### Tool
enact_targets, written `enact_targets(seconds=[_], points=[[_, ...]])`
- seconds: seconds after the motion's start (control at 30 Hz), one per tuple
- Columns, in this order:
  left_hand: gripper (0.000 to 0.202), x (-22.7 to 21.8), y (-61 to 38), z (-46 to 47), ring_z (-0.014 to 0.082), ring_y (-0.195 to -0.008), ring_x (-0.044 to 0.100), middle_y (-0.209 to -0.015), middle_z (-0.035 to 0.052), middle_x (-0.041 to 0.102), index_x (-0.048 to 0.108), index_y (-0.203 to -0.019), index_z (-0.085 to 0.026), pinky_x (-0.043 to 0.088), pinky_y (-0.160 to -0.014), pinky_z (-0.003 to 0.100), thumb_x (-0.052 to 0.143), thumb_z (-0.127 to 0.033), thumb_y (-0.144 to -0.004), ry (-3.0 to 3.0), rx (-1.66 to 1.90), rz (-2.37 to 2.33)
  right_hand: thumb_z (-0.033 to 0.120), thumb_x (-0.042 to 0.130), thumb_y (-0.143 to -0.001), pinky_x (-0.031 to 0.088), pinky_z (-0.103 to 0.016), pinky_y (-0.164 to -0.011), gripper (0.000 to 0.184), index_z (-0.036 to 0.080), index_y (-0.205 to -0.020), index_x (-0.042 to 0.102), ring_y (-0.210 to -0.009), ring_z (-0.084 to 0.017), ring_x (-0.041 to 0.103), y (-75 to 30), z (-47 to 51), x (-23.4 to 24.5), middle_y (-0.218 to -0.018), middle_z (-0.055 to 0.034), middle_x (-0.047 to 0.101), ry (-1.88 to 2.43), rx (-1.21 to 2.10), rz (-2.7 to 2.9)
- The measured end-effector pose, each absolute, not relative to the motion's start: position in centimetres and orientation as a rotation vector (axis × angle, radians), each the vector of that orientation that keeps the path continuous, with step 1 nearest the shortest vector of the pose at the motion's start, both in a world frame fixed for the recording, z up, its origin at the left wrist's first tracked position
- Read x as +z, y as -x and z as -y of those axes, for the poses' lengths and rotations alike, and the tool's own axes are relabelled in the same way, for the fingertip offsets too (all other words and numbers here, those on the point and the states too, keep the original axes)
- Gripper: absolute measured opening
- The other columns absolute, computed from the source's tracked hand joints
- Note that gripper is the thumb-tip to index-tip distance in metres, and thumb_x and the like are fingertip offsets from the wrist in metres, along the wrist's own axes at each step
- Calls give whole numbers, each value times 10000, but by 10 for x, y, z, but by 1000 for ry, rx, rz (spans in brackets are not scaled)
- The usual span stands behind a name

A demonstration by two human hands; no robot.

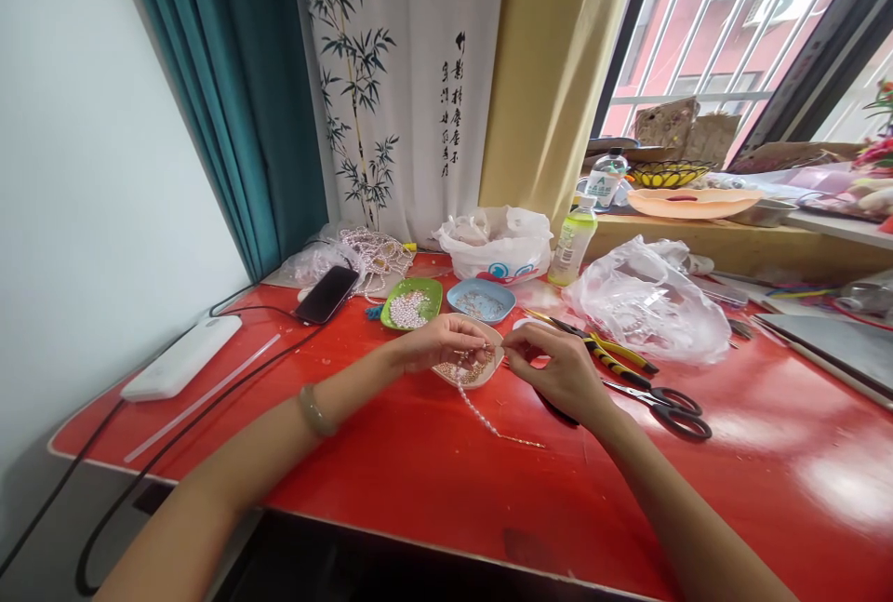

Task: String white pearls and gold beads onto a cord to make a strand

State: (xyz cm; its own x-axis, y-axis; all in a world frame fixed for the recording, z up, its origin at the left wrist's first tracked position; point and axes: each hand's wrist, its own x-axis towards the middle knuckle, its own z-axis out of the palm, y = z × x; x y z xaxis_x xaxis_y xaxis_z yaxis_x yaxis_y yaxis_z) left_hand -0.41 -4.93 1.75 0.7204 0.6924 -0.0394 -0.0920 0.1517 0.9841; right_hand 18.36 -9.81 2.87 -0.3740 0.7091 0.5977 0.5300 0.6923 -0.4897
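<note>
My left hand [445, 342] pinches the upper end of a pearly bead strand [480, 416], which hangs down to the red table and ends in a thin gold chain [522, 441]. Close beside it, my right hand [553, 366] has thumb and forefinger pressed together near the strand's end; what they hold is too fine to make out. Beneath both hands sits a pale pink dish [481, 382] of small gold-toned beads, partly hidden. Behind it are a green dish [435, 297] with pearly beads and a blue dish [510, 302] with small pieces.
Right of my hands lie black-handled scissors [675, 412], yellow-and-black pliers [618, 362] and a crumpled clear bag [652, 300]. A white plastic bag [494, 247] and a drink bottle [573, 242] stand behind. At left are a phone [327, 294], a white power strip [182, 357] and cables.
</note>
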Motion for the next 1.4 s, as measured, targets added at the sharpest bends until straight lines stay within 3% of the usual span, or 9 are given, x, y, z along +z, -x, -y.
enact_targets(seconds=[0.73,0.97,1.1,1.4], points=[[178,21,4,50,98,-552,510,-614,46,627,694,-701,-111,375,-545,228,686,-276,-634,-1463,646,-651,135,490,-676,353,-238,-481,98,207,-647,550,-499,-109,429,-181,97,26,-561,12,521,989,303,2059],[281,18,6,46,100,-601,545,-702,75,656,688,-827,-104,398,-589,226,703,-294,-621,-1356,720,-616,203,522,-724,376,-256,-513,77,210,-700,595,-540,-128,485,-181,93,22,-595,2,577,1036,419,1987],[296,18,6,46,106,-643,562,-699,71,661,687,-832,-104,413,-653,238,717,-298,-610,-1313,736,-595,234,519,-754,378,-252,-508,90,205,-713,593,-535,-121,481,-181,89,16,-610,5,575,1053,559,1927],[261,18,6,47,115,-657,580,-704,80,665,685,-830,-89,416,-624,223,713,-247,-625,-1288,729,-512,300,510,-784,352,-213,-443,139,192,-727,576,-489,-91,436,-182,86,18,-570,32,504,1001,903,1850]])
